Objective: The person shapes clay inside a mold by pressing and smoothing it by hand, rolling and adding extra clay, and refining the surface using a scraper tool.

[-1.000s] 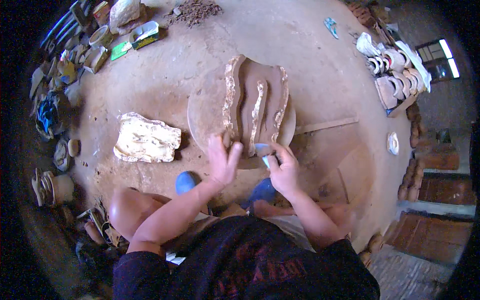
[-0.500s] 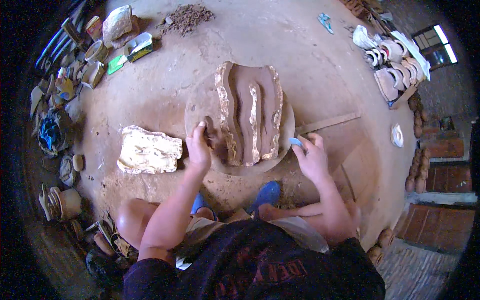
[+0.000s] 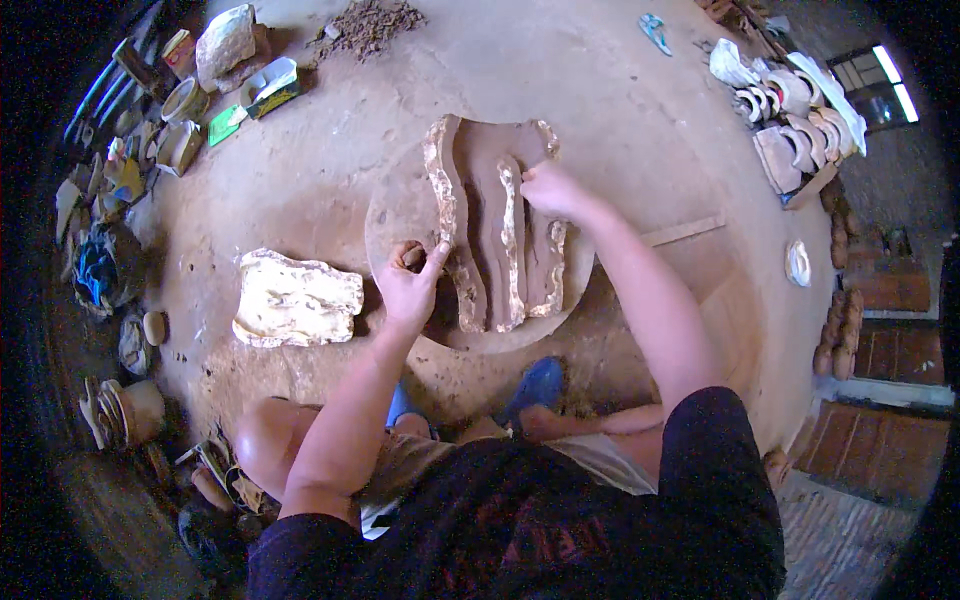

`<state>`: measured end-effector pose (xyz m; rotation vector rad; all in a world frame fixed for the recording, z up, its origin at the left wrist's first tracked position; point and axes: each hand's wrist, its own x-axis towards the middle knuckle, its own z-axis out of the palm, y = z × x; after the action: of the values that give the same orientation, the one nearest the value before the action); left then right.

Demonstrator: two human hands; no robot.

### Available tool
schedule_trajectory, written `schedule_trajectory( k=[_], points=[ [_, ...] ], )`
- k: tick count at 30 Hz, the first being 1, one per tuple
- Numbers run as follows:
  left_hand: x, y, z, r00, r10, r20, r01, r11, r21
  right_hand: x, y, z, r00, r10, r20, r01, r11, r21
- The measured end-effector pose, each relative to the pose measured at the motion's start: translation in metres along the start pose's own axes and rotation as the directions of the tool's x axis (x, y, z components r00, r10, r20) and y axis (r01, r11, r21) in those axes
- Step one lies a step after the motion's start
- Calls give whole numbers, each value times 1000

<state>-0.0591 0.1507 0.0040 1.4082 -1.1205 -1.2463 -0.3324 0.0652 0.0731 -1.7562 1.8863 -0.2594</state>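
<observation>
In front of me a plaster mould (image 3: 441, 180) with ragged white edges lies on a round board (image 3: 400, 190). Brown clay (image 3: 485, 215) lines its long channels, and a pale ridge (image 3: 510, 235) runs between them. My left hand (image 3: 408, 292) curls around a lump of brown clay (image 3: 409, 256), its thumb at the mould's left edge. With fingers closed, my right hand (image 3: 555, 192) reaches into the right channel near its far end. The small flat blue tool seen in it earlier is now hidden by the fingers.
A whitish mould half (image 3: 300, 298) lies on the floor at left. Behind the right forearm is a wooden strip (image 3: 685, 230). Bowls, boxes and sacks line the left side; curved clay pieces (image 3: 800, 140) are stacked at far right. A crumbled clay heap (image 3: 368, 30) sits at the back.
My right hand has moved forward and left, from beside the board into the mould's right channel. My left hand has shifted slightly right, to the mould's left edge, with the clay lump.
</observation>
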Motion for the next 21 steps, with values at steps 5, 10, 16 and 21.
schedule_trajectory(
  k=[5,10,16,21],
  points=[
    [-9,13,-1,1000,21,-6,-20,992,126,-38,-7,8,998,-36,60,45,987,-151],
    [-5,-5,2,1000,20,-3,-19,990,141,-89,-21,24,995,54,81,-35,973,-227],
    [3,-15,2,998,60,-15,-54,964,261,-129,-19,45,992,48,116,-16,965,-262],
    [6,-11,-7,998,59,22,-62,981,183,-152,-39,44,956,113,269,-34,959,-280]
  ],
)
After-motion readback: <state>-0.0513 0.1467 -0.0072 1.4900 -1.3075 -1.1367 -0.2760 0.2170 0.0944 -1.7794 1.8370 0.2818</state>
